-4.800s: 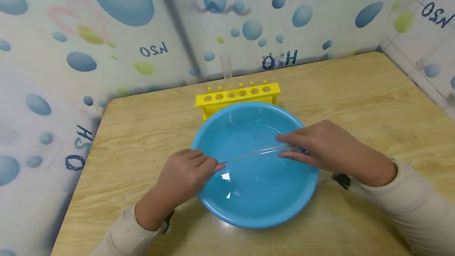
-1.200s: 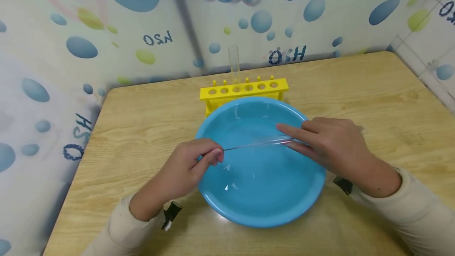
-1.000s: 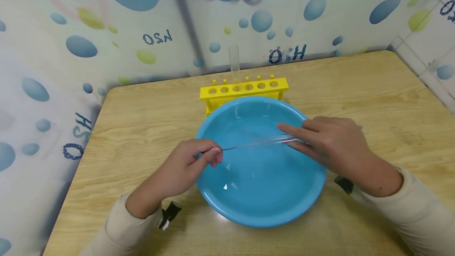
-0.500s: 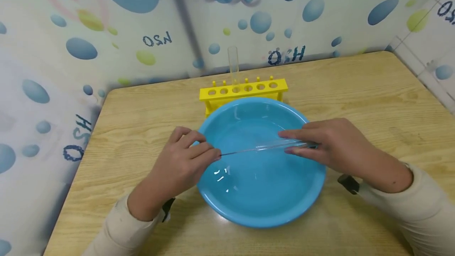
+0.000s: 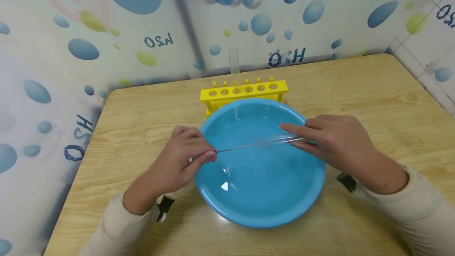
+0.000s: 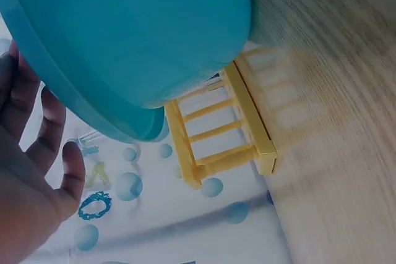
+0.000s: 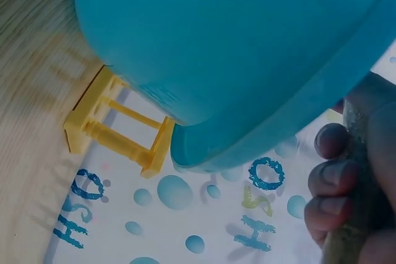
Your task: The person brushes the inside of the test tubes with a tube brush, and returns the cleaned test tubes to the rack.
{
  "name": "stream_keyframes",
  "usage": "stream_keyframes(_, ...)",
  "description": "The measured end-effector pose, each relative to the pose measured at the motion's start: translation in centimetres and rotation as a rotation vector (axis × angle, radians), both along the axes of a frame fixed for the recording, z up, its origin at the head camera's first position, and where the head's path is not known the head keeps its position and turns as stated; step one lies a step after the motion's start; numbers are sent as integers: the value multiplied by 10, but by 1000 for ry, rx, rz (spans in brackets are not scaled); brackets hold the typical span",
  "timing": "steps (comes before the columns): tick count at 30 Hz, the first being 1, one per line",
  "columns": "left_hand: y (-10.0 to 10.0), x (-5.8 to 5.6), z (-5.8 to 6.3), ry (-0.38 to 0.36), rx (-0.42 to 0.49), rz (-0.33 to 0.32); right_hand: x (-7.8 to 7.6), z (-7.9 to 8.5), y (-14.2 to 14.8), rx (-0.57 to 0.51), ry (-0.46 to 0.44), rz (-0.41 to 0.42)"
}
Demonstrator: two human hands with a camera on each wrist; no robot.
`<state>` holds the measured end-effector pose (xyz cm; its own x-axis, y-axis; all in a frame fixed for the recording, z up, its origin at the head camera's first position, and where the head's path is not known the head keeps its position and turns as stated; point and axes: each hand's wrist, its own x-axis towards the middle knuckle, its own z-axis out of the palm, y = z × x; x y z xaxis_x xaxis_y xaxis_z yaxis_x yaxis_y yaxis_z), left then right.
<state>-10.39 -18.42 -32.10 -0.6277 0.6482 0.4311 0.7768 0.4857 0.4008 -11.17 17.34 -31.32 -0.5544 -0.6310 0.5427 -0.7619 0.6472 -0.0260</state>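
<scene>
Over the blue basin [image 5: 261, 222], my left hand [image 5: 181, 157] pinches the thin twisted wire handle of a test tube brush [image 5: 234, 149] between thumb and fingers. That wire runs into the mouth of a clear glass test tube [image 5: 273, 140], tilted slightly up to the right. My right hand [image 5: 334, 145] holds the tube's other end, thumb below and fingers above. In the right wrist view, curled fingers [image 7: 331, 177] wrap the tube, which looks greyish brown there. The brush head is hard to make out. In the left wrist view the pinch itself is hidden.
Behind the basin stands a yellow test tube rack [image 5: 209, 97], with another clear test tube [image 5: 234, 64] upright in one hole. All rest on a wooden table [image 5: 142, 125] against a wall [image 5: 117, 62] patterned with blue drops.
My left hand has shifted slightly left and rolled, so its thumb now shows. The right hand has turned the tube a little, its index finger lifting. Earlier, the grip was much the same.
</scene>
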Motion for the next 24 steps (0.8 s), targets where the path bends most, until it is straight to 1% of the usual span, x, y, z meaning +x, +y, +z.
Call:
stream_keyframes(2,-1,-1,1,-2,-15,12,0,0,1,-5,-27,3)
stream_keyframes(3,-1,-1,2,16,-24,14,0,0,2,-13,-58,9)
stream_keyframes(5,-2,-1,3,99,-49,16,-1,1,3,-28,-154,19)
stream_keyframes(8,-2,1,4,265,-94,17,-2,2,5,-52,-320,23)
stream_keyframes(9,-2,3,4,309,-108,20,-2,3,6,-57,-374,20)
stream_keyframes(10,-3,4,5,349,-123,27,-2,3,7,-60,-412,15)
stream_keyframes(12,-4,6,6,393,-145,37,-3,4,7,-60,-439,6)
stream_keyframes(14,-5,7,7,397,-148,41,-4,4,6,-53,-423,-1)
stream_keyframes(15,-6,7,7,389,-143,42,-4,4,6,-43,-394,-7)
stream_keyframes(17,-7,5,7,354,-122,34,-5,3,6,-11,-298,-16)
stream_keyframes(19,-8,3,7,291,-91,21,-5,3,7,18,-182,-18)
stream_keyframes(21,-9,0,6,209,-66,7,-5,1,9,36,-73,-14)
stream_keyframes(23,-12,-1,8,124,-50,-1,-6,1,10,33,-2,-1)
stream_keyframes(24,-13,-1,9,93,-46,-3,-7,1,10,28,16,4)
